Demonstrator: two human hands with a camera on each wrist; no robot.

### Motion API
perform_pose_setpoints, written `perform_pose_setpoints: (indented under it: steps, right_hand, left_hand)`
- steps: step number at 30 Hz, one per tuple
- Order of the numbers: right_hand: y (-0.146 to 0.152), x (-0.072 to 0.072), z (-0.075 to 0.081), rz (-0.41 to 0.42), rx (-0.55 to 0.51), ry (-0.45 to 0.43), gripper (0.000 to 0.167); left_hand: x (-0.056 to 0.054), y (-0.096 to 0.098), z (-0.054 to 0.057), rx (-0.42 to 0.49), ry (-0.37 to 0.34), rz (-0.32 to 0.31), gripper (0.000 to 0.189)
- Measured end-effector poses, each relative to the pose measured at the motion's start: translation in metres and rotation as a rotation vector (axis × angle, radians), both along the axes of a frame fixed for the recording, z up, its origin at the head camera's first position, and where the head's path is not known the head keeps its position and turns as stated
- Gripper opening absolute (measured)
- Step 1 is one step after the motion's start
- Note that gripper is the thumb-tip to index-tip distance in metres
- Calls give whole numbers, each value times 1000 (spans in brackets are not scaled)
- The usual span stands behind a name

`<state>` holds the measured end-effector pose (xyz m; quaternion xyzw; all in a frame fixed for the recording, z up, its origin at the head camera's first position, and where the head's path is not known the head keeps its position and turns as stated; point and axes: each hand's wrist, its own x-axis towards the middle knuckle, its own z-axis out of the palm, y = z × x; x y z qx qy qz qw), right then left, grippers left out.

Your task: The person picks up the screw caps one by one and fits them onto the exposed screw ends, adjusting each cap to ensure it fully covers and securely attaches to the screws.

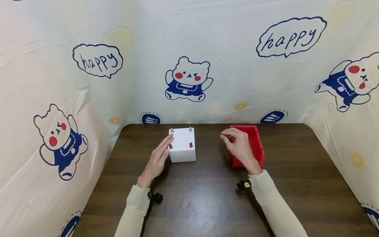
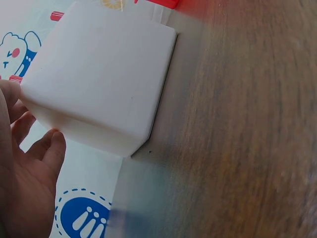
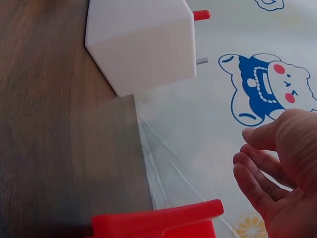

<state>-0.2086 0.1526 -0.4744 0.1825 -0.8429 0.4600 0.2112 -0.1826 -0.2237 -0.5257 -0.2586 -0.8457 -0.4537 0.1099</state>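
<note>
4 pegs (image 1: 190,144) top the white box (image 1: 182,155) on the counter (image 1: 204,204). Left hand (image 1: 155,161) has straight fingers against it, so overpushing could skid it; right hand (image 1: 240,145) looks empty, fingers loosely bent.

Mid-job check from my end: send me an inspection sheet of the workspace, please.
Surface: dark wood-grain table.
Job's things: white box with two red posts nearer, two grey posts farther; red tray to its right, partly hidden by a hand.
Clutter: nothing seen.
Hands: left hand touches the box's left side; right hand is raised by the tray, no object seen in its fingers.
Cables: nothing seen.
Surroundings: sheet printed with bears and "happy" bubbles.
</note>
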Motion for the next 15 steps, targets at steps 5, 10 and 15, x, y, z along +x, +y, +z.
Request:
perform_pose_setpoints:
  steps: [5, 10, 15]
  right_hand:
    - [4, 0, -2, -2, 8, -30, 18]
    - [9, 0, -2, -22, 37, -43, 21]
    - [14, 0, -4, -34, 54, -40, 19]
  left_hand:
    - [0, 0, 0, 2, 15, 0, 49]
    - [-1, 0, 0, 5, 23, -2, 49]
    - [-1, 0, 0, 16, 5, -4, 50]
